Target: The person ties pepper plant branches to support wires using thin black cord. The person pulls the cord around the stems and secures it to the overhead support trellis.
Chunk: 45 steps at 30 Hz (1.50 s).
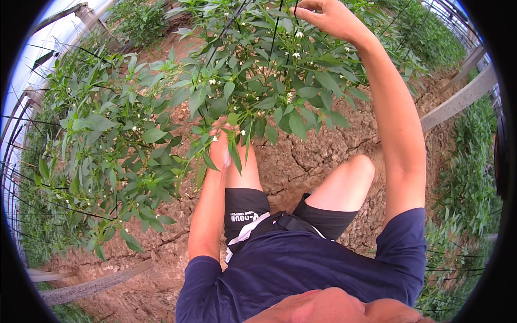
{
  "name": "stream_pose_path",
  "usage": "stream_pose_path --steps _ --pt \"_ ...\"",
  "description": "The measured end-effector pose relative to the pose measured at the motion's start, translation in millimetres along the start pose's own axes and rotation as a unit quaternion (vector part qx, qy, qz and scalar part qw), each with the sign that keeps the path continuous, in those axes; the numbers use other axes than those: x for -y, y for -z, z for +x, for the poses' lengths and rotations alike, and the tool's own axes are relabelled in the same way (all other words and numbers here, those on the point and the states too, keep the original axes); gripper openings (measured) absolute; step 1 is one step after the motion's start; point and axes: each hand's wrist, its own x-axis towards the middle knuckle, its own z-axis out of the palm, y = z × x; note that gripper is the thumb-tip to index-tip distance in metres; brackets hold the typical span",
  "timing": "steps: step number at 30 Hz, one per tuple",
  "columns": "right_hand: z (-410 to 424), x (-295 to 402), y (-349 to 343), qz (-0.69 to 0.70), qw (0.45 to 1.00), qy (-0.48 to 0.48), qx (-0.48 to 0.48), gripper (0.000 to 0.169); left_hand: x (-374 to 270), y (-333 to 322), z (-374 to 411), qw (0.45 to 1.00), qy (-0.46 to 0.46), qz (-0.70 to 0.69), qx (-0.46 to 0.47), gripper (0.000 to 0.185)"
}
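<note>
My left hand (pixel 221 139) is low in the pepper plant (pixel 242 84) in front of me, its fingers curled among the lower stems. Leaves and white flowers partly cover it, so its hold is not clear. Raised at the top, my right hand (pixel 321 16) has its thumb and a finger pinched at a thin black string (pixel 297 12). This string runs down into the upper foliage. Another black string (pixel 276 32) hangs just to the left of that hand. Small white flowers (pixel 296 55) show between the leaves below it.
More pepper plants (pixel 117 141) stand close on the left, and another row (pixel 464 177) grows at the right. Cracked brown soil (pixel 315 141) lies around my bent legs. Grey posts or beams (pixel 460 101) slant at the right and lower left (pixel 97 284).
</note>
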Motion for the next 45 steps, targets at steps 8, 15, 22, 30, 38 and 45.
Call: stream_pose_path --steps 8,15,22,30,38,45 --pt "10.1 -4.2 12.2 -0.066 0.997 0.023 0.041 0.039 1.4 0.7 1.8 1.0 -0.008 -0.01 -0.003 0.034" --pt "18.2 -41.4 2.5 -0.026 0.999 -0.007 -0.019 0.028 -5.0 -11.1 -1.5 1.0 -0.003 0.002 -0.008 0.034" --pt "-22.3 -62.5 -26.0 0.13 0.962 -0.029 -0.237 0.049 3.2 -1.3 3.0 1.0 0.0 0.007 0.004 0.032" --pt "-61.2 -65.9 -76.8 0.232 0.921 0.103 -0.294 0.024 0.9 -6.1 1.8 1.0 0.013 0.007 -0.009 0.04" --pt "-36.9 -47.0 -44.6 0.064 0.99 0.089 -0.09 0.027 6.1 -5.2 1.9 1.0 0.003 -0.008 0.0 0.045" --pt "-21.9 -46.2 -38.1 0.101 0.98 0.159 -0.062 0.03 -0.8 -7.7 0.4 1.0 -0.008 0.002 -0.006 0.046"
